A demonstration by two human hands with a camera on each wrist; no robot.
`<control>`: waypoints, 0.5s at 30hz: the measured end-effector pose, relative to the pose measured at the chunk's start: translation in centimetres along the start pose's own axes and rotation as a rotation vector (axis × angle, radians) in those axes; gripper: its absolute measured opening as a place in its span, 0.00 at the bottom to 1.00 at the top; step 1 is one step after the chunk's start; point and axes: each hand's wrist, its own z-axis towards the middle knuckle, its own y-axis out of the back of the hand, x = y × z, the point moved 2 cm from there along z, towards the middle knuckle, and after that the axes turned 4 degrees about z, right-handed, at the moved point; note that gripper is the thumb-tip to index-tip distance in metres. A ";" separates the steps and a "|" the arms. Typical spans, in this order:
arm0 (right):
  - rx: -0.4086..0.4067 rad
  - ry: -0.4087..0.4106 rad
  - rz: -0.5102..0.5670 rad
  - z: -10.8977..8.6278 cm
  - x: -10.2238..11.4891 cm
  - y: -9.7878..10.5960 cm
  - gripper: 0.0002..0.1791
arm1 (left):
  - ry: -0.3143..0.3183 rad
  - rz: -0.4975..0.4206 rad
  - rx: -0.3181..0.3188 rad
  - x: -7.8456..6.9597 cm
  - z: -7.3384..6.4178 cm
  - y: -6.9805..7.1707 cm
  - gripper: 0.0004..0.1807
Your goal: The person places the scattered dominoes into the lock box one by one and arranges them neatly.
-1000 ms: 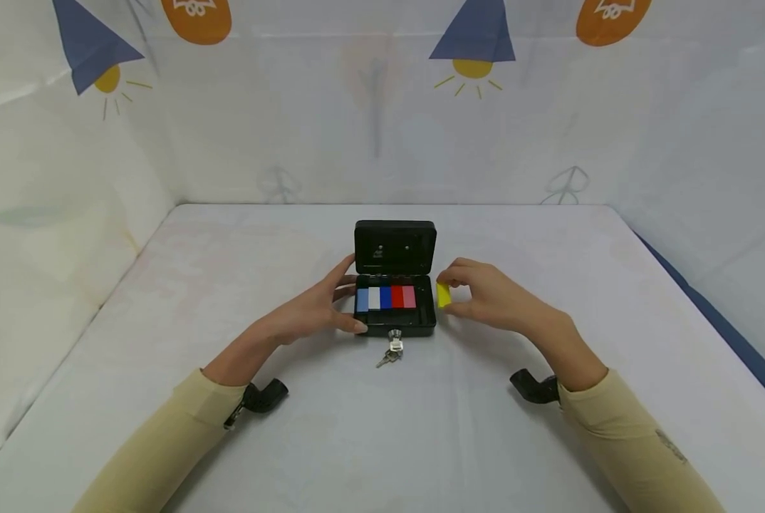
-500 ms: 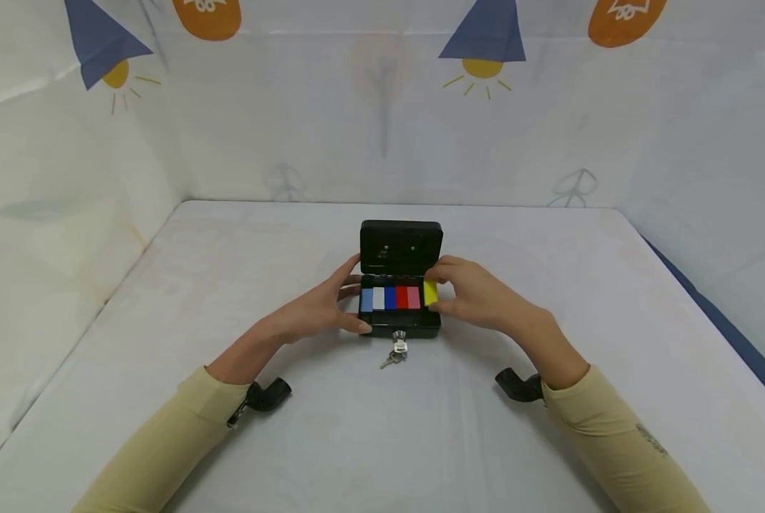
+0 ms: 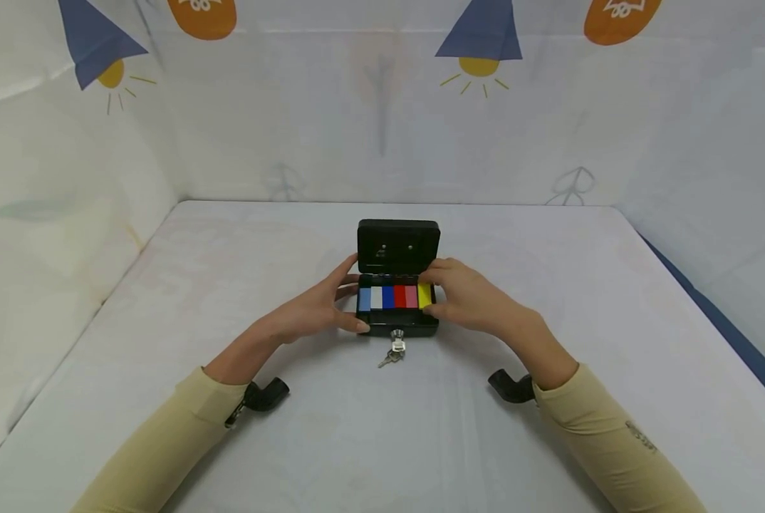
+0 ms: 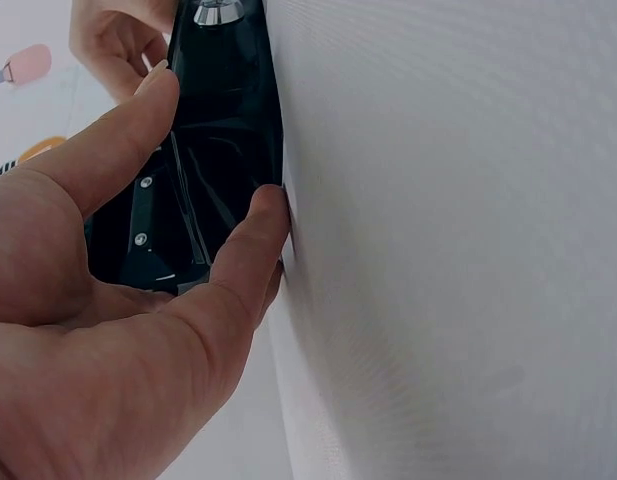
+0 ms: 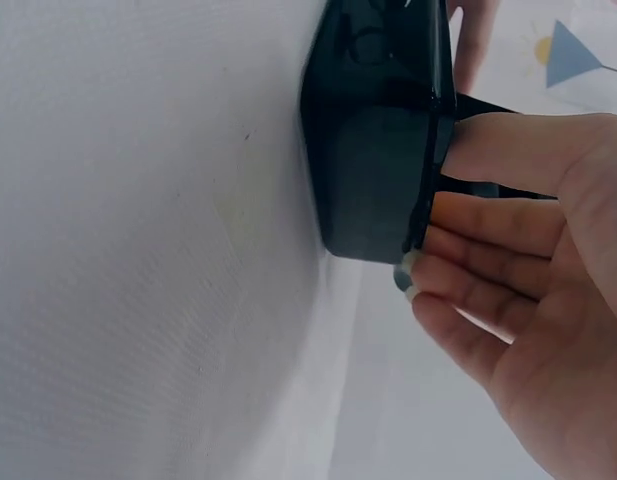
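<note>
A small black cash box (image 3: 389, 318) stands on the table with its lid (image 3: 398, 236) raised. Inside, a row of coloured blocks (image 3: 388, 297) runs light blue, white, blue, red and pink. At the row's right end, my right hand (image 3: 475, 298) pinches a yellow block (image 3: 425, 294) between thumb and fingers, inside the box. My left hand (image 3: 308, 310) holds the box's left end, thumb at the front corner and fingers along the side. In the right wrist view the box wall (image 5: 373, 185) hides the yellow block.
Keys (image 3: 392, 358) hang from the lock at the box's front. A white cloth covers the table (image 3: 382, 442), and white printed sheeting (image 3: 305, 128) rises behind it. Black wrist-worn devices (image 3: 266, 394) sit at both cuffs.
My right hand has carried the yellow block leftward, from beside the box into its right side, up against the pink block. The left hand keeps its place on the box.
</note>
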 end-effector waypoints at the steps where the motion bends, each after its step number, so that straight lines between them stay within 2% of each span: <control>1: 0.002 -0.003 -0.004 0.0 0.0 0.0 0.24 | -0.002 -0.001 0.000 0.0 0.0 0.0 0.66; 15: 0.035 -0.070 -0.113 0.4 1.1 -0.6 0.23 | 0.005 -0.003 0.002 0.1 0.1 0.1 0.66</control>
